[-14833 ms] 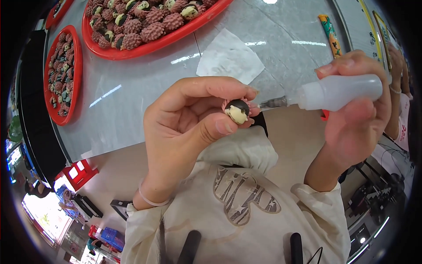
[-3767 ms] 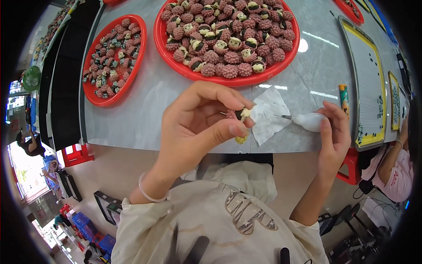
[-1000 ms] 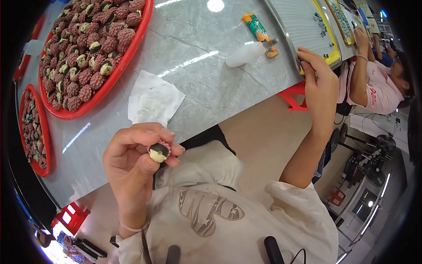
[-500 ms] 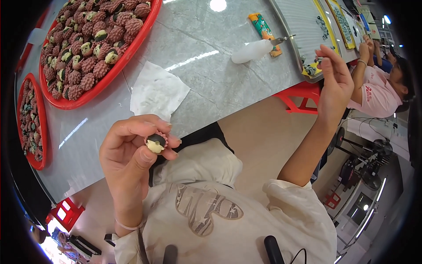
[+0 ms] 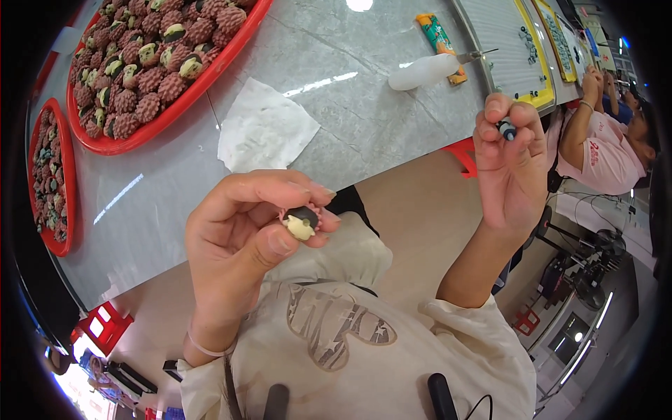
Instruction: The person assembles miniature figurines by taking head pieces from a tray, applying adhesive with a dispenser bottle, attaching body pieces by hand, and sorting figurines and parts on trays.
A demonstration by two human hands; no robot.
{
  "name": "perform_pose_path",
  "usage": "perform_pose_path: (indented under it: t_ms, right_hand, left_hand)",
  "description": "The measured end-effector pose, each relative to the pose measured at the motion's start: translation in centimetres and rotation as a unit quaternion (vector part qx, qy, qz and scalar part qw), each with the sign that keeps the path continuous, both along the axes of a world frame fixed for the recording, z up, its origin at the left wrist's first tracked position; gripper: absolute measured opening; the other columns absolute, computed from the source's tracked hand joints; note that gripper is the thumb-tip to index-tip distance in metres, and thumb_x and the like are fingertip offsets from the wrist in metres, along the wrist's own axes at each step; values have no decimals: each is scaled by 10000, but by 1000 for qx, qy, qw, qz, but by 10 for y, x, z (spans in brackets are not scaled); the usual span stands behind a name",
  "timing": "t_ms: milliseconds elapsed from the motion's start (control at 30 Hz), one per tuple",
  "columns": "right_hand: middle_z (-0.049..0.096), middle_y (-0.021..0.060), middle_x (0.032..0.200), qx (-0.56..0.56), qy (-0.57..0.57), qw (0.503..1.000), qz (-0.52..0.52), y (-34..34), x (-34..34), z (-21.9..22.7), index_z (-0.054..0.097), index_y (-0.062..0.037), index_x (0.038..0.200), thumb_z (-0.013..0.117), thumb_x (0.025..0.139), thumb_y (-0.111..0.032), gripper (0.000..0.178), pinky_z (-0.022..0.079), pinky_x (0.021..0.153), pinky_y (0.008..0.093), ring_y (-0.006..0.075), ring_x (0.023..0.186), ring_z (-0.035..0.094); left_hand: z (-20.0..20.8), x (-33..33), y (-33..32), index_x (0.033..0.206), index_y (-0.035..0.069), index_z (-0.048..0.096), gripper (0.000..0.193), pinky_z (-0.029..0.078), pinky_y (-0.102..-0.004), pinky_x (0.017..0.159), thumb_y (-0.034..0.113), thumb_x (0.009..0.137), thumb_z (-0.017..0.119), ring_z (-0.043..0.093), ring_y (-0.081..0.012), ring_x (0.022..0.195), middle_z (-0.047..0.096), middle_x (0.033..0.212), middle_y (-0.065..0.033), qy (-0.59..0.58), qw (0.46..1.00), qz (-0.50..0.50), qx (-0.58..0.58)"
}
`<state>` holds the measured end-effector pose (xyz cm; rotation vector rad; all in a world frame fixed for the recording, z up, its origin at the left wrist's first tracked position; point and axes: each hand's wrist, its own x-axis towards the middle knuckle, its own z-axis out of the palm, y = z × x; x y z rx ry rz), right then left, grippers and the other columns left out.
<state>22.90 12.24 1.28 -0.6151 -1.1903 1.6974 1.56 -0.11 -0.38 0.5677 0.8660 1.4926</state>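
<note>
Before you stands a grey stone-patterned table (image 5: 350,91). On it lie a large red tray (image 5: 175,105) heaped with small scaly red pieces, a smaller red tray (image 5: 59,175) of the same near your left edge, a crumpled white tissue (image 5: 264,133), a white squeeze bottle (image 5: 423,71) on its side, an orange packet (image 5: 437,35) just beside it, and a yellow-framed board (image 5: 511,49).

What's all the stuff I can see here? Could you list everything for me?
Small round piece: one, cream and black, pinched in the left hand.
Tiny part: one, dark and white, in right fingertips.
Trays: two, red, far left, full of brownish-red bumpy pieces.
Tissue: one, white, on grey table.
Squeeze bottle: one, white, lying on the table.
Co-worker: one, pink shirt, far right.
Left hand: raised, centre.
Right hand: raised, right.
</note>
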Motion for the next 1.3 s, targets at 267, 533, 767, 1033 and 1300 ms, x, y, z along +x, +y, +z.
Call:
perform_pose_path:
  t_ms: [267,533,767,1033,1300]
  right_hand:
    - [465,126,926,-9,-80,991,103,-20,-33,12,510,-3,940,602,775,-181,260,386,539,144,86,622,428]
    - [517,181,856,154,-119,976,102,-40,-62,7,505,11,892,653,715,-96,254,455,540,186,146,639,550]
    - [543,171,828,296,-159,939,71,-49,-68,6,532,26,834,688,639,-15,253,492,590,243,199,672,589]
    - [556,170,790,364,-168,915,30,-53,-76,5,544,23,808,710,595,-12,272,490,529,234,207,644,593]
    - [558,153,793,392,-196,899,-4,-53,-87,-3,557,-3,815,725,559,-14,306,439,473,218,180,616,567]
  left_hand:
    - [6,6,2,917,13,473,331,485,-221,603,226,734,648,580,-183,711,501,918,-152,-4,999,17,-30]
    - [8,4,-2,892,25,477,371,473,-222,597,251,689,691,553,-154,731,528,890,-137,-5,999,30,-36]
    - [-1,3,-7,863,27,515,367,450,-241,668,264,661,711,548,-148,749,533,846,-98,47,998,39,7]
    - [1,2,-10,791,16,554,311,442,-219,635,242,650,714,544,-131,685,535,784,-84,51,998,46,-7]
    - [3,-9,-6,835,-13,565,317,443,-222,615,214,661,702,537,-128,689,548,799,-95,126,991,51,22]
